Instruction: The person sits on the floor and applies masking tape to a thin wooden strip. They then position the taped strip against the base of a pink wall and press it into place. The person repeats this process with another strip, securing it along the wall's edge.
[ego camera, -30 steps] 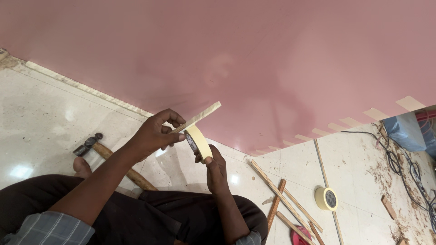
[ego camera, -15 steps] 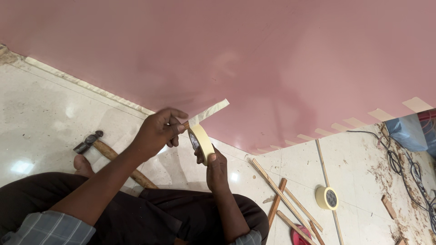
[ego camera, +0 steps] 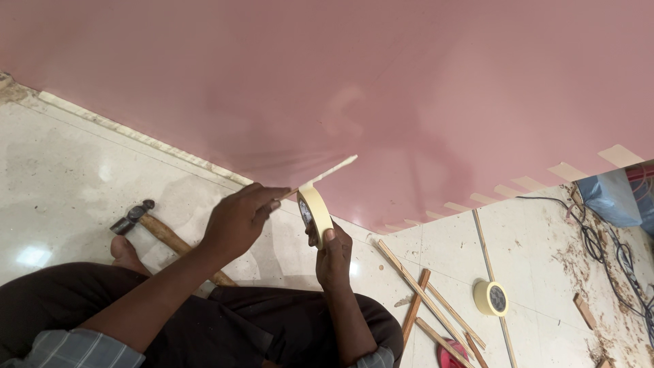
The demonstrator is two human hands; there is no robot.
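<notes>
Up close, right hand (ego camera: 332, 255) grips round cream tape roll (ego camera: 315, 215), left hand (ego camera: 240, 219) pinching its strip (ego camera: 327, 172).

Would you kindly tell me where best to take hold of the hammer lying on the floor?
I would grip the hammer on the bare stretch of wooden handle just behind the dark head, coming down from above on its wall-facing side. It lies flat on the floor, and the far end of the handle runs under the person's leg, so only that upper part is free.
</notes>
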